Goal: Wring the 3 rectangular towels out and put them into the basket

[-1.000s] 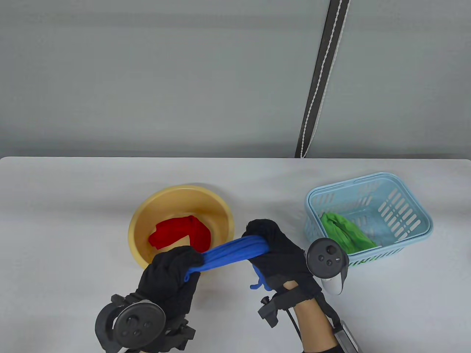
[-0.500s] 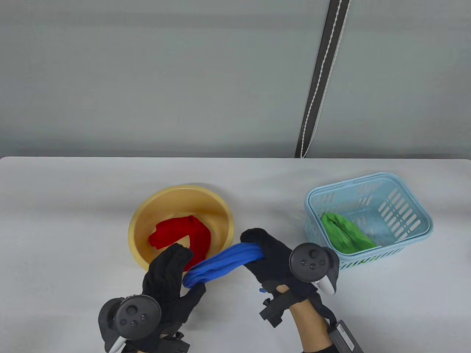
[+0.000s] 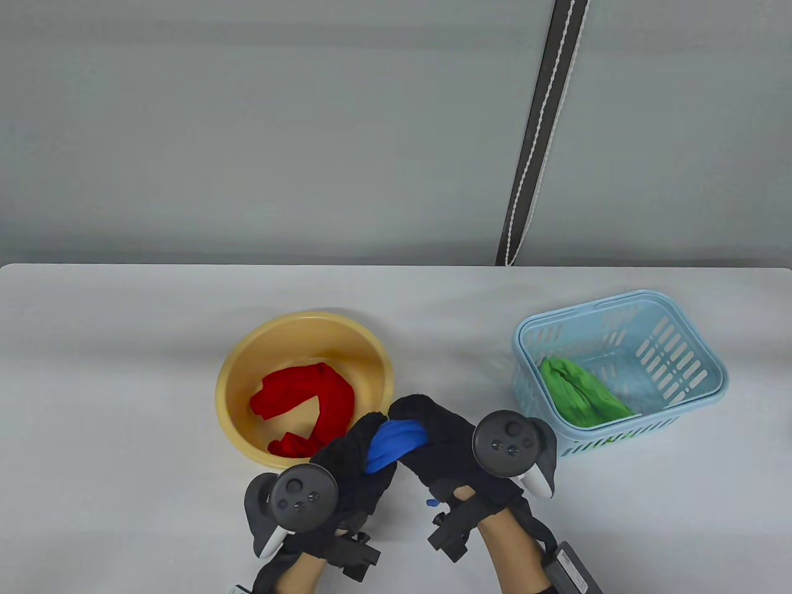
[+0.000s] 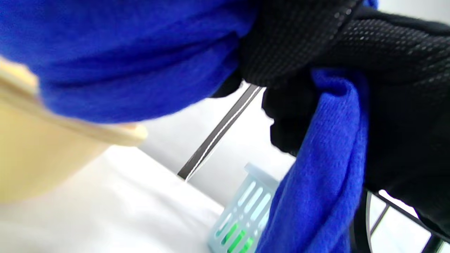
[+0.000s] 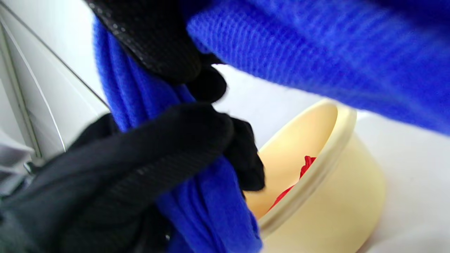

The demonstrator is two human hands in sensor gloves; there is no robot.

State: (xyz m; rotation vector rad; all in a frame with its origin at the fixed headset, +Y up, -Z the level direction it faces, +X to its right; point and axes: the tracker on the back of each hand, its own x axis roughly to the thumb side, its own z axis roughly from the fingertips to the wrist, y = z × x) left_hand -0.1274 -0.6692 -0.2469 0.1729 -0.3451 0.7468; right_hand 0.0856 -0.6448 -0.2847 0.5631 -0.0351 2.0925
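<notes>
A blue towel (image 3: 395,444) is bunched between both hands just right of the yellow basin (image 3: 244,362). My left hand (image 3: 354,461) grips its left part and my right hand (image 3: 439,442) grips its right part, the two hands close together. The wrist views show the blue towel (image 4: 318,175) (image 5: 207,196) wrapped by curled black fingers (image 4: 291,38) (image 5: 168,151). A red towel (image 3: 306,396) lies inside the basin. A green towel (image 3: 581,393) lies in the light blue basket (image 3: 687,328) at the right.
A dark strap (image 3: 538,133) hangs down the grey wall behind the table. The white table (image 3: 124,346) stretches left of the basin and between the basin and the basket.
The hands have come together, folding the stretched, twisted blue towel into a short bunch. The left hand moved right and its tracker now faces up; the right hand shifted slightly left.
</notes>
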